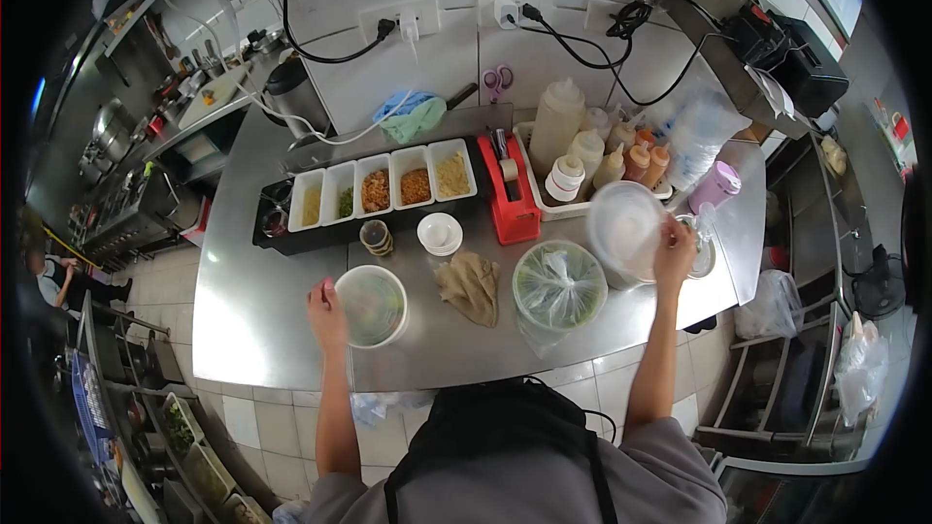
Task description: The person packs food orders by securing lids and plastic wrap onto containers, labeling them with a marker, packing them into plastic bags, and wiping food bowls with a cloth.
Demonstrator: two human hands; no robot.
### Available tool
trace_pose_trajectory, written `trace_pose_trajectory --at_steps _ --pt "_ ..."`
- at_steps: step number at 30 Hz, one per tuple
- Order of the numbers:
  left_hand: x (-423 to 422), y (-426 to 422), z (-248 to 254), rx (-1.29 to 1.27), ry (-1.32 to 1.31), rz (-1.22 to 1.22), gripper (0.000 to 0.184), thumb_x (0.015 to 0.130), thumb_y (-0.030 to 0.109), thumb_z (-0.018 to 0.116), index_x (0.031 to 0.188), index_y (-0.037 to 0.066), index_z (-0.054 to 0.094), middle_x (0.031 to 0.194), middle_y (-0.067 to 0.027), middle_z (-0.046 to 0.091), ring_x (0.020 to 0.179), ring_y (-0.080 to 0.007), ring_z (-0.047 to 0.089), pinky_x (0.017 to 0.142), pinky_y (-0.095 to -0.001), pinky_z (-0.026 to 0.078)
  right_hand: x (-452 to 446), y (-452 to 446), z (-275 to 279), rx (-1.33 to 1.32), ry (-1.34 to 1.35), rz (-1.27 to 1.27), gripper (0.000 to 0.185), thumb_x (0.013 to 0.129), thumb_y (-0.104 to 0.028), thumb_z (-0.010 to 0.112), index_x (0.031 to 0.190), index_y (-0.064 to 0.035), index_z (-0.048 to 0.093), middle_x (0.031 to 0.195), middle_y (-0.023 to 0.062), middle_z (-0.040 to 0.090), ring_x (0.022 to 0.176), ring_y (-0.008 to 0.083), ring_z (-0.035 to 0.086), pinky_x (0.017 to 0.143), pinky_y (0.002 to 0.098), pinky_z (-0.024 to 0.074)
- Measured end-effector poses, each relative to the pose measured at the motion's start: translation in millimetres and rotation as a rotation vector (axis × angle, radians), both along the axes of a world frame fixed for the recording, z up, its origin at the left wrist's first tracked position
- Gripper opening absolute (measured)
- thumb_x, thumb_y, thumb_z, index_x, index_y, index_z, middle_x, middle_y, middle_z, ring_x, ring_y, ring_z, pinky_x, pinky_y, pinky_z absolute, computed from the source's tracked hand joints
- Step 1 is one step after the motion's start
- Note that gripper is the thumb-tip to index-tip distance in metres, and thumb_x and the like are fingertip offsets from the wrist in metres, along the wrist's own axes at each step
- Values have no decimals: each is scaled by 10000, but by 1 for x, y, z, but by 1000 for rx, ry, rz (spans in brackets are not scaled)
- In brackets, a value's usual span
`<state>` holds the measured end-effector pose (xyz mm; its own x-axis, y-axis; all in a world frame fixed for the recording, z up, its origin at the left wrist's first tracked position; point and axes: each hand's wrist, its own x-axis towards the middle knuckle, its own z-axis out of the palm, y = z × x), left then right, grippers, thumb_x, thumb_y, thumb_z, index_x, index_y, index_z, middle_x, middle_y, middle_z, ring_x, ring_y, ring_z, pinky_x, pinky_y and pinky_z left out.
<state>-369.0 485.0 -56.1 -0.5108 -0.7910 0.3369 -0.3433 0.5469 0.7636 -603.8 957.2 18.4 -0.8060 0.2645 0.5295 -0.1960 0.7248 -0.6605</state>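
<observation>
My right hand grips the edge of a round clear plastic lid, which is tilted above the counter at the right and partly covers a container behind it. My left hand is beside the left rim of a white round bowl. Its fingers are drawn together, and I cannot make out whether they hold anything or touch the rim. Greenish contents show in that bowl. Between my hands lie a crumpled brown cloth and a round container with a knotted clear bag over greens.
Behind are a black rack of white topping trays, a red tape dispenser, and a bin of squeeze bottles. A small jar and white cups stand nearer. A purple-lidded container is at right; another person is far left.
</observation>
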Motion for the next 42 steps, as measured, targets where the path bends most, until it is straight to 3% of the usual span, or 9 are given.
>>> trace_pose_trajectory --at_steps 3,6,11,14,18,21,25,31,42 --pt "-12 24 29 -515 -15 158 295 907 309 473 977 44 582 1027 -135 545 876 -252 546 735 -328 435 -21 32 -16 177 -6 -66 192 795 -99 608 976 -41 634 918 141 565 768 277 558 705 370 451" --pt "-43 71 59 -142 131 -267 235 904 252 487 1039 80 572 1004 -123 576 874 -249 565 762 -334 442 -17 18 -4 439 71 -247 203 794 -96 602 990 -50 630 919 137 567 844 288 544 760 386 432" --pt "-105 188 34 424 -183 -827 347 874 245 529 1137 18 514 864 -137 598 767 -223 574 683 -333 452 -10 -75 23 74 123 379 115 785 -118 591 877 -53 614 910 127 577 882 304 545 753 387 437" --pt "-119 210 16 297 -126 -833 406 880 304 520 1113 -27 517 796 -159 596 717 -247 577 653 -337 449 -26 -139 -4 254 -73 655 172 808 -171 581 820 -9 638 839 164 583 826 327 566 712 403 451" --pt "-133 205 3 511 -160 -910 458 890 384 494 1078 -31 537 837 -195 607 754 -268 593 693 -343 447 -41 -180 -38 457 -192 499 282 824 -294 571 818 -22 645 871 171 570 854 357 563 762 440 450" --pt "-152 212 15 465 -128 -869 462 909 387 461 1059 -41 549 870 -177 621 763 -238 604 705 -311 445 -46 -181 -31 376 -324 520 299 827 -301 568 837 -11 639 903 189 573 846 366 564 768 449 444" --pt "-199 204 -4 962 51 -832 349 948 252 382 1044 -35 556 973 -92 613 862 -165 592 754 -266 455 -38 -177 -32 154 -313 610 284 819 -262 566 850 18 603 935 189 573 906 362 538 766 422 442" --pt "-199 197 -3 1456 156 -747 326 907 262 419 1041 5 568 988 -78 619 890 -168 605 770 -277 436 98 -103 8 -480 -720 765 315 907 -237 491 724 18 502 570 46 488 486 97 489 433 245 402" --pt "-211 216 4 1499 149 -620 173 864 220 494 908 102 613 785 -4 623 792 -144 623 621 -247 406 193 -65 3 -751 -907 677 278 932 -227 449 775 -2 493 628 43 510 492 89 485 458 220 430"
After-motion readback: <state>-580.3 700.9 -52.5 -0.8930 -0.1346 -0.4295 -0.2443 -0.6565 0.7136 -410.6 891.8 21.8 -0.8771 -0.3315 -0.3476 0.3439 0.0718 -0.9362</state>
